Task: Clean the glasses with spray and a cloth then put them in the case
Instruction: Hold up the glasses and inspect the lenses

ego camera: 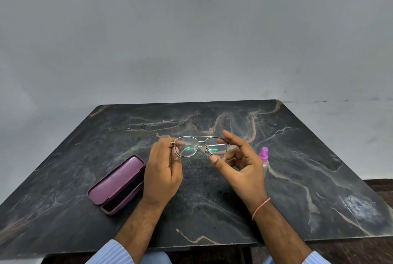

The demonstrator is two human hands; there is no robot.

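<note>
Light blue striped sleeves (119, 252) sit right at the bottom edge, closest to the camera, with bare forearms running up from them over the dark marble-patterned table (297, 189). Up around the middle of the tabletop, both hands hold the thin metal-framed glasses with clear lenses (201, 146) lifted off the surface, lenses facing the camera and catching a little green glare. At the 9 o'clock end of the frame, the left hand (162, 173) has its fingers curled round the hinge corner, so it's properly pinching the glasses there. At the 3 o'clock end the right hand (240, 165) looks looser: palm turned up, fingers half spread, its forefinger touching the top corner of the frame and its thumb tip coming up under the lower rim of that lens, so it's a light pinch rather than a full grip. A thin pinkish thread band (261, 208) goes round the right wrist. Off at about 8 o'clock from the glasses, the purple hard-shell glasses case (117, 185) lies open on the table, lid tipped back, dark lining showing, just beside the left wrist. Over at 3 o'clock, partly behind the right hand, the small clear spray bottle with a pink-purple nozzle cap (264, 156) stands upright on the table. Behind the table is a plain grey wall (191, 29).
</note>
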